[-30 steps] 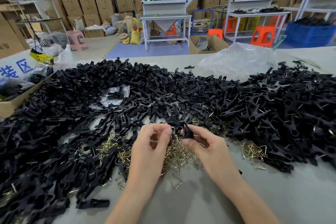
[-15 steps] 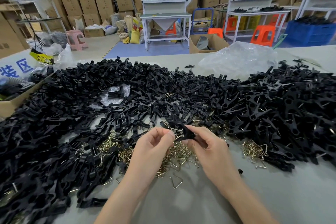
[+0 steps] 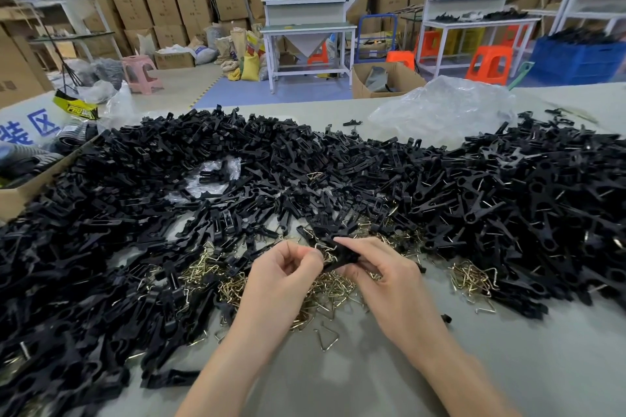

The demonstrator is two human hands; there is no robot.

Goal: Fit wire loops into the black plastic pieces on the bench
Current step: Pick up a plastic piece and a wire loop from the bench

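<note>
My right hand [image 3: 379,276] grips a black plastic piece [image 3: 342,256] between thumb and fingers, just above the bench. My left hand [image 3: 284,272] pinches a brass-coloured wire loop [image 3: 323,249] and holds it against the left end of that piece. Below both hands lies a heap of loose wire loops [image 3: 325,294]. A wide pile of black plastic pieces [image 3: 142,213] covers the bench from the left edge to the middle. A second pile of pieces with wire showing in them [image 3: 528,206] lies at the right.
A crumpled clear plastic bag [image 3: 440,108] lies at the back right of the grey bench [image 3: 474,366]. A cardboard box [image 3: 20,189] stands at the left edge. A smaller heap of loops [image 3: 471,278] sits right of my hands. Workbenches, stools and stacked cartons stand beyond.
Both hands stay near the same spot. The left hand's fingers have closed in on the wire loop at the end of the black piece, which sits a little more level.
</note>
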